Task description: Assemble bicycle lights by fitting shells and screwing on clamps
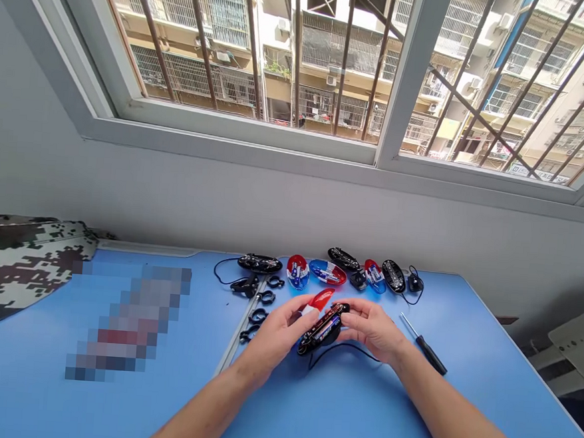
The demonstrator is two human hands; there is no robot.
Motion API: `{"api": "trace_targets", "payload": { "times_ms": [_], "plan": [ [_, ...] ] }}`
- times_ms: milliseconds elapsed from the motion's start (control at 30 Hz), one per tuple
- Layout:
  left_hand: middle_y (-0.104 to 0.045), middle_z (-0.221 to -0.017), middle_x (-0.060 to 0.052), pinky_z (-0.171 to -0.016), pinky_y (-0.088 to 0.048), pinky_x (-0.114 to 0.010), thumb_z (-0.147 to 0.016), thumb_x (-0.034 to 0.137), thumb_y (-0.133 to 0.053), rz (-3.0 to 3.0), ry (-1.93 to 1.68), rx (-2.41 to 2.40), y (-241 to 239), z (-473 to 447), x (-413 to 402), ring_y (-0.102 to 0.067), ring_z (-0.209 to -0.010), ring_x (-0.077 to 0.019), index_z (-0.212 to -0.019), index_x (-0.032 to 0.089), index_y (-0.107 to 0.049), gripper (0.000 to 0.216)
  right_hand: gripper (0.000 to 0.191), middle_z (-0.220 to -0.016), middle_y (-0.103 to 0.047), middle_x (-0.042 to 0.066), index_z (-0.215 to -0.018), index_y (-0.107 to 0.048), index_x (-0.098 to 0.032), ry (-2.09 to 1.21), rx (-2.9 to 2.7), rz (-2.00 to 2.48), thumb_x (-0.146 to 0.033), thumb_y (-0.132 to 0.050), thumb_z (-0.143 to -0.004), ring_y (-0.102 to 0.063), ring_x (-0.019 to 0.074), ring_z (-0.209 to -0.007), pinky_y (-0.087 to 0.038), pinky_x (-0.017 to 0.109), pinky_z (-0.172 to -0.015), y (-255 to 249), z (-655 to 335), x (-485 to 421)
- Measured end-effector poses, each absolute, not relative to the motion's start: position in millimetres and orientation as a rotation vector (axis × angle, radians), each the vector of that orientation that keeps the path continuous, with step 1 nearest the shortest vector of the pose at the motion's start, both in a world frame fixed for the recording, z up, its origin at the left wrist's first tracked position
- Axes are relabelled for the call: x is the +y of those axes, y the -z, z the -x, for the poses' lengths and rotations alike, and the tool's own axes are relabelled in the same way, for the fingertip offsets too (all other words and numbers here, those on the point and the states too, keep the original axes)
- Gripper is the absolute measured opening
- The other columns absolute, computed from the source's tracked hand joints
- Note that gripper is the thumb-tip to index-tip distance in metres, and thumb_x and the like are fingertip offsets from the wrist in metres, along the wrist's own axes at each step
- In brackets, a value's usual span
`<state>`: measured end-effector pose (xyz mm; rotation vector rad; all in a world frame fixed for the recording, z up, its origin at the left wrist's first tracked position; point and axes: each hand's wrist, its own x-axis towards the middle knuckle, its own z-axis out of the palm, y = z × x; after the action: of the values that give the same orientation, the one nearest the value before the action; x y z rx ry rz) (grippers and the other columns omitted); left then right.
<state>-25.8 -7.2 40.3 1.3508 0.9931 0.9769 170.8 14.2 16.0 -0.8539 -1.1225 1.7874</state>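
Near the middle of the table, my left hand [280,330] has its fingers closed on a glossy red and white plastic cover [322,300]. Its thumb lies close to a black oval bicycle-light body [322,333], whose open face shows inner parts. My right hand [373,329] grips the upper right end of that black body between thumb and fingers. A thin black cable [348,345] runs from under the body toward my right wrist. The cover and the body are apart, with the cover held just above. Parts of both hands' fingertips are hidden.
Black light bodies [259,263] and red-blue covers [327,272] line the wall side. Several black ring clamps [258,315] sit left of my hands. A screwdriver [426,347] lies at the right. Camouflage cloth [24,260] and a blurred item [129,328] are on the left.
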Motion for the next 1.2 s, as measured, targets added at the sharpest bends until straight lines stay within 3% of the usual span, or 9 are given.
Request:
{"api": "trace_targets", "payload": {
  "times_ms": [167, 433, 800, 1100, 1200],
  "plan": [
    [-0.069, -0.090, -0.004, -0.084, -0.044, -0.031, -0.085, 0.044, -0.060, -1.302, -1.067, 1.005, -40.3, 26.5, -6.8, -0.060, -0.094, -0.0236, -0.116, 0.020, -0.063, 0.039, 0.042, -0.094, -0.071, 0.008, -0.098, -0.070, -0.016, -1.732, -1.110, 0.902, -0.031, -0.085, -0.061, -0.067, 0.0204, -0.085, -0.055, 0.033, -0.072, -22.8, -180.3, 18.3],
    [-0.067, -0.098, -0.008, -0.072, -0.047, -0.030, -0.078, 0.052, -0.066, -1.196, -1.102, 1.051, -40.2, 28.1, -5.8, -0.060, -0.095, -0.0254, -0.112, 0.019, -0.064, 0.047, 0.041, -0.093, -0.071, 0.007, -0.100, -0.070, -0.016, -1.634, -1.095, 0.891, -0.033, -0.083, -0.065, -0.068, 0.0196, -0.085, -0.055, 0.034, -0.075, -26.6, -202.2, 30.2],
    [-0.067, -0.082, -0.004, -0.061, -0.042, -0.025, -0.075, 0.051, -0.070, -1.149, -1.112, 1.092, -38.7, 27.2, -3.6, -0.059, -0.076, -0.0187, -0.096, 0.018, -0.063, 0.039, 0.044, -0.102, -0.071, 0.011, -0.103, -0.069, -0.015, -1.614, -1.189, 0.863, -0.034, -0.082, -0.065, -0.068, 0.0215, -0.088, -0.055, 0.036, -0.075, -43.7, -222.0, 27.9],
    [-0.069, -0.080, -0.002, -0.061, -0.046, -0.023, -0.073, 0.046, -0.075, -0.949, -1.104, 0.970, -40.6, 29.9, -0.7, -0.060, -0.069, -0.0156, -0.087, 0.020, -0.065, 0.031, 0.041, -0.104, -0.070, 0.012, -0.102, -0.068, -0.015, -1.735, -1.192, 0.893, -0.031, -0.082, -0.067, -0.068, 0.0213, -0.086, -0.055, 0.034, -0.071, -21.9, -226.2, -2.2],
    [-0.070, -0.079, -0.003, -0.065, -0.051, -0.027, -0.071, 0.043, -0.078, -0.901, -1.055, 0.922, -39.1, 31.5, 1.7, -0.063, -0.071, -0.0185, -0.082, 0.019, -0.066, 0.029, 0.041, -0.105, -0.070, 0.013, -0.104, -0.068, -0.014, -1.756, -1.196, 0.910, -0.031, -0.081, -0.068, -0.067, 0.0220, -0.088, -0.055, 0.033, -0.071, -17.0, -229.8, -12.3]
  ]
}}
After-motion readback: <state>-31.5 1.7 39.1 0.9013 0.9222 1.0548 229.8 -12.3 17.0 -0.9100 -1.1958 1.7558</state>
